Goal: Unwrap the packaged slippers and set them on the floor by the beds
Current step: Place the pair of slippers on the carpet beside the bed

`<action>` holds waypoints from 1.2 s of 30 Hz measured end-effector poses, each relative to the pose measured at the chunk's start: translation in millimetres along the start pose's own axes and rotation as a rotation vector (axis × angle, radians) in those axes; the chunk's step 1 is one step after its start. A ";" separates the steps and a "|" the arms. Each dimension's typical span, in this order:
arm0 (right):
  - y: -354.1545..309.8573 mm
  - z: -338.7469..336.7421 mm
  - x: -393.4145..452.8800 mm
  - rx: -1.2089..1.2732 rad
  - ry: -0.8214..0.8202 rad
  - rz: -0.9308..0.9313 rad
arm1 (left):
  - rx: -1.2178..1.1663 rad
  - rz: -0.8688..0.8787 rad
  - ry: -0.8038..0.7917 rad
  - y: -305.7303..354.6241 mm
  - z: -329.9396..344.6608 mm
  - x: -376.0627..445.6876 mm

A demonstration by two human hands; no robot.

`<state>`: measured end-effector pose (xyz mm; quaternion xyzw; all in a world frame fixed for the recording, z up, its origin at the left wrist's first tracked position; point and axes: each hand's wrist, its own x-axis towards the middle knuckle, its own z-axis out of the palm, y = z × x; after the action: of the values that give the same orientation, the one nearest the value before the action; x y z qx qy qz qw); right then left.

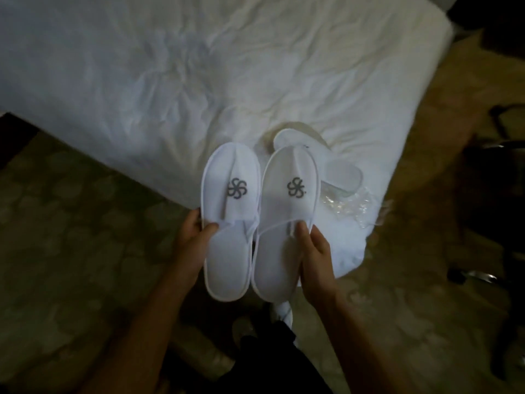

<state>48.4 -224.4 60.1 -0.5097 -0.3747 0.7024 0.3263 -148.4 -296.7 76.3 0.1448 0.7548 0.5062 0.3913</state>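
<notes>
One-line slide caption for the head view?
Left hand and right hand each hold an unwrapped white slipper above the bed.

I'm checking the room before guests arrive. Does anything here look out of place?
Yes. Crumpled clear plastic wrapping lies loose on the bed near its corner, beside another slipper left on the duvet. The slippers in the left hand and right hand look undamaged.

Two hands show, the left hand (196, 237) and the right hand (315, 251), each gripping one white slipper: a left slipper (230, 223) and a right slipper (284, 223). Two grey logos, one per slipper. Farther right on the one bed (142, 81) lie more slippers (326, 163), number unclear, and one clear wrapper (349, 206).
</notes>
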 end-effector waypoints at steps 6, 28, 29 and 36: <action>9.6 -38.8 -7.8 0.085 0.182 -0.083 | 0.087 0.039 -0.191 8.6 51.4 14.2; 226.7 65.6 -99.2 0.827 1.021 0.023 | 0.719 0.054 -1.186 -85.9 67.4 73.3; 241.3 71.9 -102.1 0.872 1.057 0.021 | 0.762 0.045 -1.228 -100.1 66.4 72.8; 377.9 106.4 -103.0 1.078 1.156 0.101 | 1.099 0.056 -1.347 -221.1 68.9 96.5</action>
<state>-55.1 -522.9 -194.7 -0.5819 0.2695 0.4252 0.6388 -121.3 -291.0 -173.0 0.6006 0.4960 -0.1142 0.6166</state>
